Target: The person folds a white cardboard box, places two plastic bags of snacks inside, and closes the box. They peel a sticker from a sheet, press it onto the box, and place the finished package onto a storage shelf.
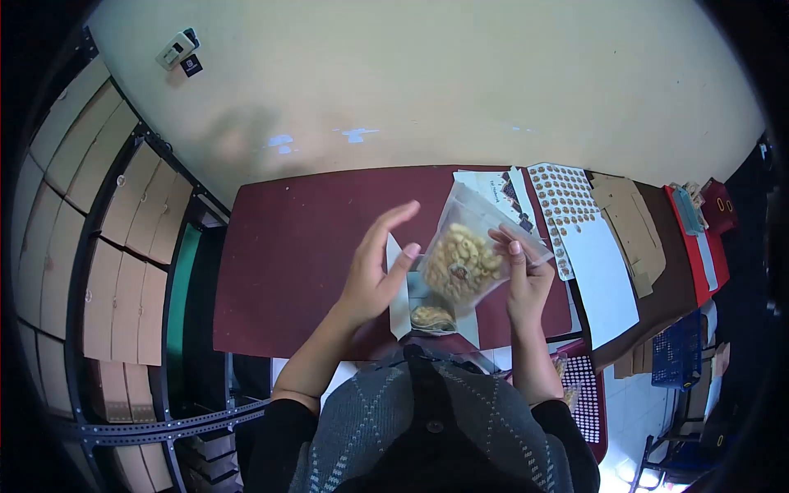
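My right hand (pixel 526 279) pinches the upper right edge of a clear plastic bag (pixel 462 263) between thumb and fingers. Pale, curved pieces that look like cashews fill the lower part of the bag, and a small round sticker shows on its front. To the left of the bag, my left hand (pixel 371 275) is raised with thumb and fingers apart, holding nothing. Below the bag stands an open pale box (pixel 399 308), partly hidden by it. Inside the box, near my body, lies another packet (pixel 433 319) with brownish contents.
The maroon table (pixel 288 255) stands against the wall. A sheet of round stickers (pixel 563 197), printed papers (pixel 493 185) and flat cardboard (pixel 629 222) lie at right. A purple basket (pixel 585 394) sits low right, and a shelf of cardboard boxes (pixel 123 296) is at left.
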The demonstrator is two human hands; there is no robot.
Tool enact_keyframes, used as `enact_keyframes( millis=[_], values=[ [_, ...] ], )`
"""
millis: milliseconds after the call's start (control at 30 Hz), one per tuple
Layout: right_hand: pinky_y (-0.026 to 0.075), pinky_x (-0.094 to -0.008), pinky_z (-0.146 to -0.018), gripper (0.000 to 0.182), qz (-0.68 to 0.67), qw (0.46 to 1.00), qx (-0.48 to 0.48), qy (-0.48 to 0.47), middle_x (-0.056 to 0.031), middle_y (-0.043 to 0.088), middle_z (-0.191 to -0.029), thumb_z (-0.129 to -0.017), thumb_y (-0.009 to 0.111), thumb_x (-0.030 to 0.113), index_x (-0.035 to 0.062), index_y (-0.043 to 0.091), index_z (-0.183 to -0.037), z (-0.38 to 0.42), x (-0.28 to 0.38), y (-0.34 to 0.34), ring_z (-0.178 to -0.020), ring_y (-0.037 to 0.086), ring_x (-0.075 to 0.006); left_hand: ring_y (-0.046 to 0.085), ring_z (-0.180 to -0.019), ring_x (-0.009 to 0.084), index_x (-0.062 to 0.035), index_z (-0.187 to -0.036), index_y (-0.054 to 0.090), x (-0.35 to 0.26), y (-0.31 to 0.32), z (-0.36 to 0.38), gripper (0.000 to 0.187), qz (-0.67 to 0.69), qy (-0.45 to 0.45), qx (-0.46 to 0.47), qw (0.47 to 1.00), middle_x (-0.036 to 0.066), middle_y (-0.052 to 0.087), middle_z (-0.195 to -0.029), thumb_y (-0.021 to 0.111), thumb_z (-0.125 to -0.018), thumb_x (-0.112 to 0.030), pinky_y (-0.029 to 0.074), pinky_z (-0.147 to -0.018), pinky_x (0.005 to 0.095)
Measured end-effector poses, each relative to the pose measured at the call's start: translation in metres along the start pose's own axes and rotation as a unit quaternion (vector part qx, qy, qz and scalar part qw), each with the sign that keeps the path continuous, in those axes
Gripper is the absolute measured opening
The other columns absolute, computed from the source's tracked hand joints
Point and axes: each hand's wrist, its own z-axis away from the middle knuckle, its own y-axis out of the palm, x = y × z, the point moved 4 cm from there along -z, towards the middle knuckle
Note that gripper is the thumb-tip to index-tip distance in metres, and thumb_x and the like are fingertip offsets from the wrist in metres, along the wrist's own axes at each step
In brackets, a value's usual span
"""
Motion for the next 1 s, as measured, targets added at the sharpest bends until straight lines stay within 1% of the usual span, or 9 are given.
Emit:
enact_keyframes(
  millis=[100,267,333,500,600,700,800,900,1000],
  values=[
    [0.047,-0.0321,-0.082,0.033,0.156,0.975,0.084,-0.137,-0.0125,0.064,-0.099,-0.089,0.063,0.022,-0.0024,0.064,-0.111,0.009,0.008,0.015,-0.093,0.061,-0.0213,0.037,-0.132,0.0299,0.001,-0.139,0.036,-0.018,0.035,0.005,0.067,0.045,0.033,0.1,0.993,0.019,0.04,-0.14,0.058,-0.089,-0.037,0.031,-0.106,0.0412],
    [0.037,-0.0402,-0.097,0.048,0.018,0.976,0.155,-0.152,-0.0159,0.05,-0.12,-0.08,0.072,0.019,0.0042,0.059,-0.123,0.014,0.003,0.021,-0.114,0.046,-0.0276,0.046,-0.125,0.0298,0.0009,-0.137,0.037,-0.015,0.064,0.009,0.065,0.071,0.057,0.051,0.995,0.02,0.046,-0.134,0.061,-0.088,-0.036,0.031,-0.106,0.0439],
    [0.036,-0.041,-0.097,0.046,0.197,0.962,0.096,-0.161,-0.0169,0.047,-0.121,-0.077,0.074,0.017,0.003,0.061,-0.119,0.01,-0.013,0.017,-0.113,0.046,-0.0283,0.058,-0.11,0.0301,0.0012,-0.13,0.043,-0.005,0.068,0.01,0.055,0.256,-0.131,0.045,0.957,0.018,0.058,-0.12,0.062,-0.089,-0.03,0.027,-0.108,0.0484],
    [0.035,-0.0412,-0.101,0.112,-0.041,0.998,0.049,0.018,-0.0107,0.048,-0.122,-0.06,0.085,0.016,0.0126,0.013,-0.144,-0.012,-0.025,0.02,-0.116,0.042,-0.0252,0.062,-0.103,0.0236,-0.0024,-0.093,0.067,0.005,0.053,0.007,0.017,0.112,-0.037,-0.011,0.993,0.013,0.068,-0.099,0.058,-0.09,-0.016,0.022,-0.11,0.0507],
    [0.039,-0.0358,-0.096,0.054,-0.164,0.947,0.195,0.193,-0.011,0.061,-0.11,-0.068,0.081,0.013,-0.0006,0.059,-0.115,-0.011,-0.054,0.02,-0.105,0.054,-0.0198,0.063,-0.102,0.0263,-0.0063,-0.1,0.066,0.017,0.048,0.01,0.02,0.057,-0.003,0.041,0.998,0.012,0.067,-0.103,0.059,-0.089,-0.021,0.017,-0.11,0.0557],
    [0.044,-0.0326,-0.089,0.024,-0.172,0.949,0.163,0.208,-0.012,0.067,-0.097,-0.077,0.073,0.01,-0.0026,0.067,-0.096,-0.004,-0.056,0.021,-0.097,0.062,-0.0191,0.061,-0.104,0.0272,-0.0029,-0.103,0.065,0.025,0.039,0.013,0.025,0.095,-0.058,0.05,0.993,0.013,0.066,-0.104,0.054,-0.091,-0.023,0.01,-0.112,0.0552],
    [0.044,-0.031,-0.089,0.025,-0.198,0.927,0.188,0.259,-0.0108,0.067,-0.101,-0.083,0.068,0.013,-0.003,0.065,-0.102,0.001,-0.057,0.02,-0.096,0.062,-0.0178,0.061,-0.104,0.0286,-0.0005,-0.107,0.063,0.044,0.038,0.022,0.031,0.132,-0.11,0.068,0.983,0.014,0.066,-0.105,0.047,-0.094,-0.023,0.005,-0.113,0.0533],
    [0.044,-0.0312,-0.089,0.032,-0.183,0.918,0.212,0.282,-0.0125,0.067,-0.103,-0.091,0.059,0.02,-0.0053,0.063,-0.11,0.003,-0.051,0.014,-0.098,0.061,-0.0181,0.062,-0.1,0.0226,0.0032,-0.108,0.06,0.051,0.038,0.029,0.035,0.228,-0.192,0.038,0.954,0.016,0.067,-0.103,0.038,-0.097,-0.021,0.039,-0.099,0.038],
    [0.043,-0.0311,-0.091,0.042,-0.149,0.92,0.251,0.26,-0.0139,0.066,-0.105,-0.096,0.05,0.027,-0.0061,0.057,-0.121,0.001,-0.045,0.013,-0.099,0.06,-0.0187,0.062,-0.097,0.0193,0.005,-0.108,0.059,0.063,0.038,0.025,0.036,0.259,-0.181,0.034,0.948,0.015,0.067,-0.1,0.035,-0.098,-0.02,0.046,-0.085,0.0322]
  ],
)
